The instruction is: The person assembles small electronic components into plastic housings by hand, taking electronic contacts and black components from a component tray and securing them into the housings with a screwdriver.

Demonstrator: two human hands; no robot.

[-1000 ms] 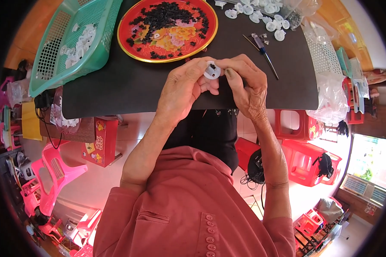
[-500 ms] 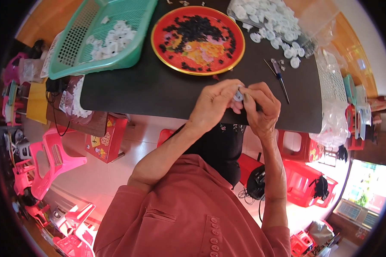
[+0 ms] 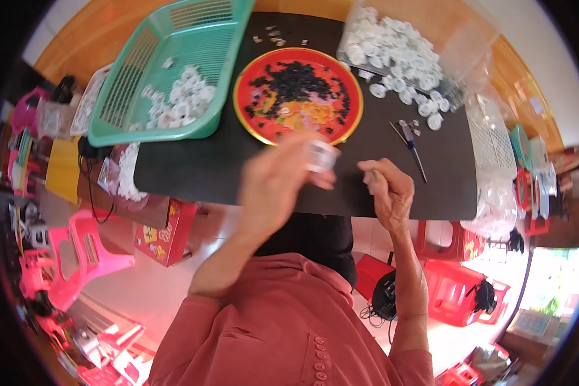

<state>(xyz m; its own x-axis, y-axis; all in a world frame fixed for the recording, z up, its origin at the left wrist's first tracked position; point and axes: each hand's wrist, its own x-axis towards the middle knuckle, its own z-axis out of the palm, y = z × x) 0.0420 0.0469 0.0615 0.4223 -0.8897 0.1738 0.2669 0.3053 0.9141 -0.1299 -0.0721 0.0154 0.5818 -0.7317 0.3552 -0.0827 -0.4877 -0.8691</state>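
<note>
My left hand (image 3: 273, 183), smeared by motion, holds a small white plastic part (image 3: 320, 156) with a dark mark in its middle. It hovers just below the near rim of a round red tray (image 3: 251, 120) with a gold edge. Small black pieces (image 3: 299, 80) are scattered over the tray. My right hand (image 3: 392, 193) is apart from it, above the dark table near its front edge. Its fingers are curled in and pressed together; whatever they hold, if anything, is hidden.
A green basket (image 3: 228, 96) with white parts (image 3: 183, 96) stands at left. White round parts (image 3: 395, 48) spill from a clear bag at the far right. A screwdriver (image 3: 415, 153) lies right of my right hand. Small metal bits (image 3: 275, 37) lie behind the tray.
My hands have come apart. The left has moved left toward the basket with the white part; the right stays near its place, lower in view. The view has shifted slightly.
</note>
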